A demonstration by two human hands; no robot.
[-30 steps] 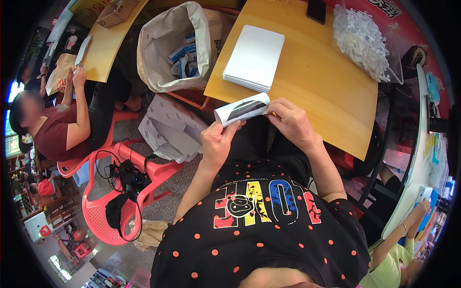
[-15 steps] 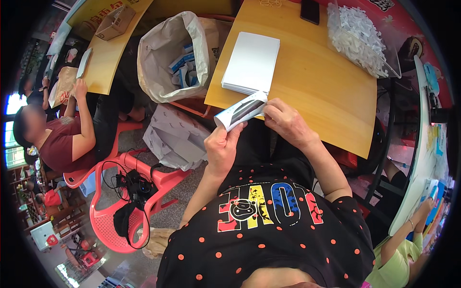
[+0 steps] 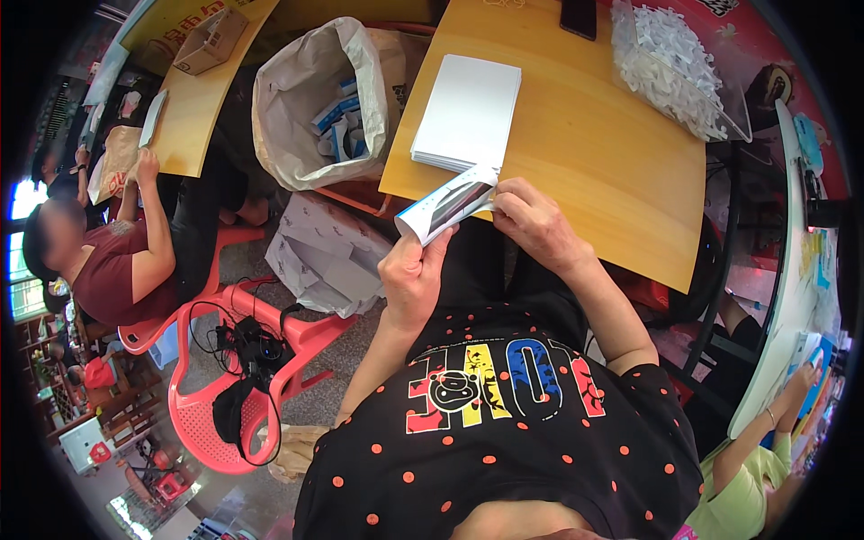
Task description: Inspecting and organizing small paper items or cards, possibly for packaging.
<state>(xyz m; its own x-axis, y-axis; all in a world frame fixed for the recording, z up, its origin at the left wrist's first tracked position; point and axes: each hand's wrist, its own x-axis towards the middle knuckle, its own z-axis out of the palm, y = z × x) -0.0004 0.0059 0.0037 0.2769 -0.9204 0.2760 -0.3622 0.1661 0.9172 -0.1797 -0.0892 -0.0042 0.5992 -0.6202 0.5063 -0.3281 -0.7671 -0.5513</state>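
Note:
A curled printed card point(image 3: 447, 202), white and blue with a dark printed panel, is held between my hands at the table's near edge. My left hand point(image 3: 416, 274) pinches its lower left end between thumb and fingers. At its right end, the fingertips of my right hand point(image 3: 538, 225) are closed on the card's edge. Just beyond lies a stack of white sheets point(image 3: 470, 110), squared up on the wooden table. The inner side of the card is partly hidden by its curl.
Left of the table stands an open white sack point(image 3: 270, 126) holding several blue-and-white folded pieces point(image 3: 340, 126). A clear bin of white plastic bits point(image 3: 670, 67) and a dark phone point(image 3: 579, 18) sit at the back. A red chair point(image 3: 193, 409) with black cables is at left; a person point(image 3: 117, 261) works beyond.
Both hands stay on the card, which has tilted slightly and shifted a little to the left. The view has moved slightly.

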